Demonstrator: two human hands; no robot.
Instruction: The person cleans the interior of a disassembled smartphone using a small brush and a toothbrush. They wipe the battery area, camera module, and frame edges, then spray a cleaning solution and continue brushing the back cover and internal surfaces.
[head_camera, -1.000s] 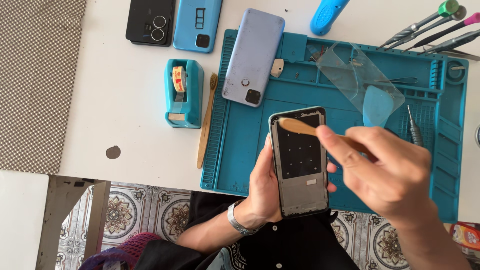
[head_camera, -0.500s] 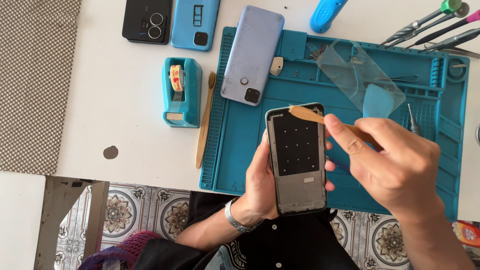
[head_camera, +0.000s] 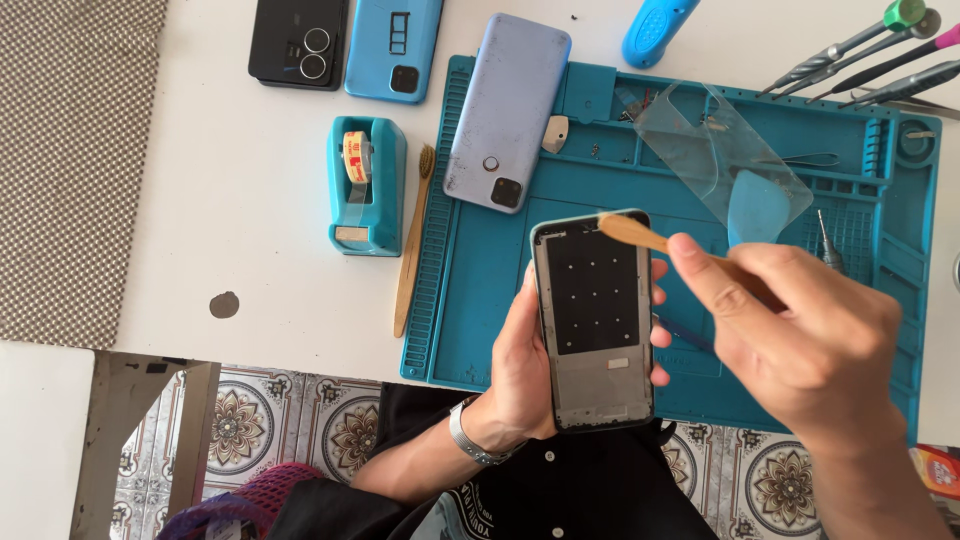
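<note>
We cradled the open phone frame (head_camera: 593, 320) in our left hand (head_camera: 520, 375); our right hand (head_camera: 800, 340) pinched a wooden spatula (head_camera: 635, 234), tip touching the frame's top edge, above the blue mat (head_camera: 480, 300).

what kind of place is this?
Likely a phone repair bench: a teal repair mat on a white table, several phones such as the lavender phone, and precision screwdrivers. The left hand holds an opened phone frame.

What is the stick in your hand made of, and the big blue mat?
The stick looks like wood or bamboo: tan, matte, with a flat rounded tip. The blue mat seems to be soft rubber or silicone: dull, with moulded ridges and little trays.
</note>
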